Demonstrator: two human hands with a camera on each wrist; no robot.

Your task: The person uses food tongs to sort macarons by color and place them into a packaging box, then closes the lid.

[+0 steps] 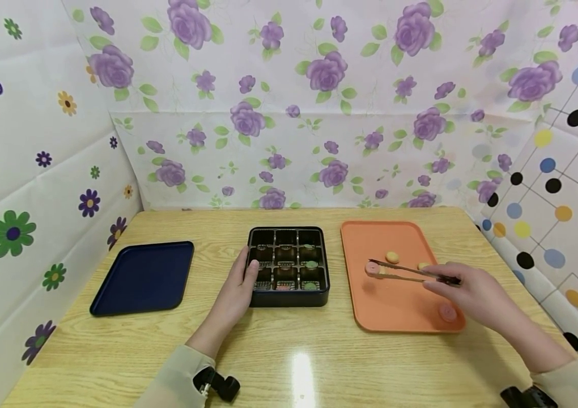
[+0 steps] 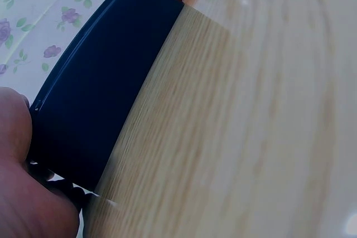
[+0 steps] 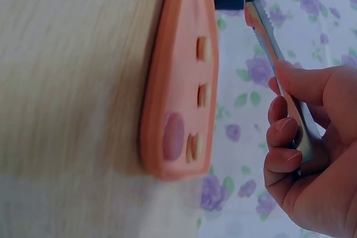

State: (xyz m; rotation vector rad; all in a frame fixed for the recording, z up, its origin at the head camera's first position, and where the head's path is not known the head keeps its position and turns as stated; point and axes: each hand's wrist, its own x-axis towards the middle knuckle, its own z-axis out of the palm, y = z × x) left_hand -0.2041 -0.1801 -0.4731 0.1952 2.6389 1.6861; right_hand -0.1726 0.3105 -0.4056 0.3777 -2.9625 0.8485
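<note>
My left hand (image 1: 235, 289) grips the left wall of a black box (image 1: 289, 299), thumb over its rim and fingers along the outside. Clear dividers split the box into several compartments. Green cookies (image 1: 311, 264) lie in its right column and a pink cookie (image 1: 285, 287) in the front row. Over the orange tray (image 1: 396, 314), my right hand (image 1: 472, 289) holds metal tongs (image 3: 273, 48), which point left. Between the tong tips is a round pink cookie (image 1: 372, 268), raised above the tray.
Yellowish cookies (image 1: 392, 257) and another pink cookie (image 1: 447, 312) lie on the orange tray. A dark blue tray (image 1: 141, 277) sits on the left of the wooden table (image 1: 248, 351). Flower-printed sheets (image 1: 289, 158) stand behind the table.
</note>
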